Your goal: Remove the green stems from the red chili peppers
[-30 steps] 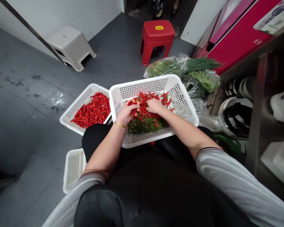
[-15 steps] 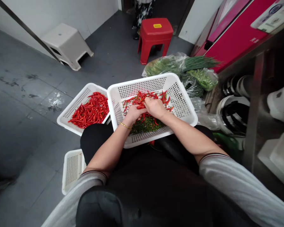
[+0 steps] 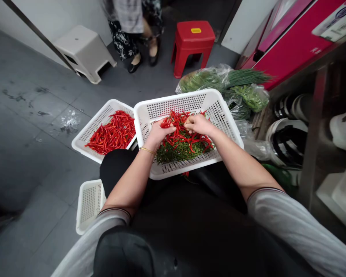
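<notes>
A large white perforated basket (image 3: 217,110) rests on my lap, holding red chillies (image 3: 182,134) at the far side and a heap of green stems (image 3: 177,151) at the near side. My left hand (image 3: 159,132) is closed around a few red chillies at the pile's left. My right hand (image 3: 199,124) sits on the pile's far right with fingers curled on a chilli. A smaller white basket (image 3: 97,124) on the floor to the left holds stemless red chillies (image 3: 113,132).
A third white basket (image 3: 88,206) lies by my left knee. Bags of greens (image 3: 222,80) sit beyond the big basket. A red stool (image 3: 193,38) and a beige stool (image 3: 82,52) stand on the grey floor. A person's legs (image 3: 138,34) are beside them. Shelves on the right.
Both hands shifted slightly toward the far side of the chilli pile and spread apart. A person has walked into view at the top, near the stools.
</notes>
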`<state>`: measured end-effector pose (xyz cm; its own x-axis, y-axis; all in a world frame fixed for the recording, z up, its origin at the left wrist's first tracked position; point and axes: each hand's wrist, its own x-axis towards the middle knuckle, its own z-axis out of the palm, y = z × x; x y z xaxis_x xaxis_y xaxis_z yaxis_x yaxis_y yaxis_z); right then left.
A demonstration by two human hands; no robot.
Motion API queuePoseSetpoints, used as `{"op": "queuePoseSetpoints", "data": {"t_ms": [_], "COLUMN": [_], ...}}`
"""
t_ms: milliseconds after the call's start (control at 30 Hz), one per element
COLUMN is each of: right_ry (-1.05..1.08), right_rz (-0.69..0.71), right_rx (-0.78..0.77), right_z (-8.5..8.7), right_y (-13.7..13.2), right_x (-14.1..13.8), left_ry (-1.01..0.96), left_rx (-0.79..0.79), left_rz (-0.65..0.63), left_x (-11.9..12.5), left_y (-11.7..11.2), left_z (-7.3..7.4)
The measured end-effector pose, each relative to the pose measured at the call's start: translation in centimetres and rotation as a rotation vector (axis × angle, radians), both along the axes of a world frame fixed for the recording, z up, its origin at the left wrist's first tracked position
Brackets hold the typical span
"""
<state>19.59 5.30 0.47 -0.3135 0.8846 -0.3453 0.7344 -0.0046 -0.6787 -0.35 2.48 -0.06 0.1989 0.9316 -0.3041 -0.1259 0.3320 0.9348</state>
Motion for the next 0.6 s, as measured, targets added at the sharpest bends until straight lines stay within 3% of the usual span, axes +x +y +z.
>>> {"op": "queuePoseSetpoints", "data": {"t_ms": [133,267,367,533,600], "right_ry": [0.599,0.710,0.534,-0.126,-0.345], "right_rz": [-0.183,-0.236,-0.135,0.058,0.056], "right_rx": [-0.165,-0.180,-0.044,0.485,0.581], "right_z": [1.3,0.9,1.4,5.1,5.7], "right_y": [-1.0,-1.6,-1.8,-2.0,-1.5], "right_x": [-0.5,-1.6,-2.2,-3.0,-2.9], "left_ry": [-0.013,-0.055,-0.099,-0.052,-0.084], "left_rx": [0.030,0.058,0.068,-0.041,-0.079], "left_rz": [-0.118,-0.090,-0.087,-0.204,-0.198], "left_x": [1.3,1.1,0.6,-0.5,-1.1], "left_y": [-0.7,-0.6,-0.1,1.2,1.4], "left_z": [0.1,0.6,1.2,3.5,4.3]}}
